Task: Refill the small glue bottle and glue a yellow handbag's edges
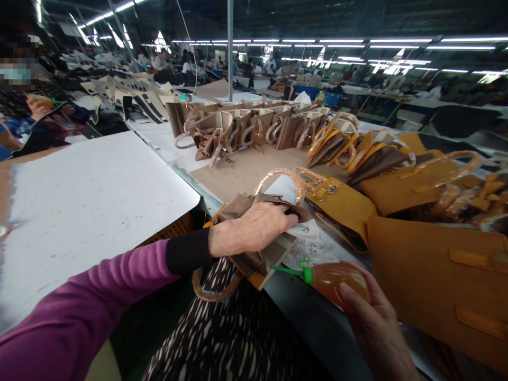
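Note:
A brown handbag (242, 206) with wrapped ring handles lies tilted on its side at the table's near edge, partly over my lap. My left hand (257, 225) reaches across it, fingers closed over the edge of its opening; the fingertips are partly hidden in the folds. Pale lining (304, 231) shows beside that hand. In my right hand (375, 312) is a squeeze bottle (337, 283) of amber liquid, probably glue, with a green cap and thin green nozzle. The nozzle points left, its tip close to the bag's lower edge.
Mustard bags (341, 203) lie along the right, and a large tan bag panel (432, 275) stands near my right hand. Rows of brown bags (257, 124) stand further back. A white-topped table (99, 185) is on the left. A co-worker (35, 106) sits at far left.

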### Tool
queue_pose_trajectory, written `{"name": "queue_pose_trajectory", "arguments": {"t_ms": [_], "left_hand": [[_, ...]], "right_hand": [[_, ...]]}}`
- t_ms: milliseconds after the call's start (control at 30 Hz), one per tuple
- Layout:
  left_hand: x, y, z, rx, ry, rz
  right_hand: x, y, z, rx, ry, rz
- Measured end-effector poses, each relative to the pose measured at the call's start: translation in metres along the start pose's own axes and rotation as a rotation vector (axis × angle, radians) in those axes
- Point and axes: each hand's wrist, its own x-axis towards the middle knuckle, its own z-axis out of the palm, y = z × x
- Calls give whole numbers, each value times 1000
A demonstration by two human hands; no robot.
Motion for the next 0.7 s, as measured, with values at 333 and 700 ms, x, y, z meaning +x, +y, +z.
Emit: {"name": "queue_pose_trajectory", "arguments": {"t_ms": [333,700], "left_hand": [[1,2,-6,16,-83,-38],[2,0,-3,-10,-64,-24]], "right_hand": [[-6,6,-6,-7,-51,56],[-23,0,1,-12,52,37]]}}
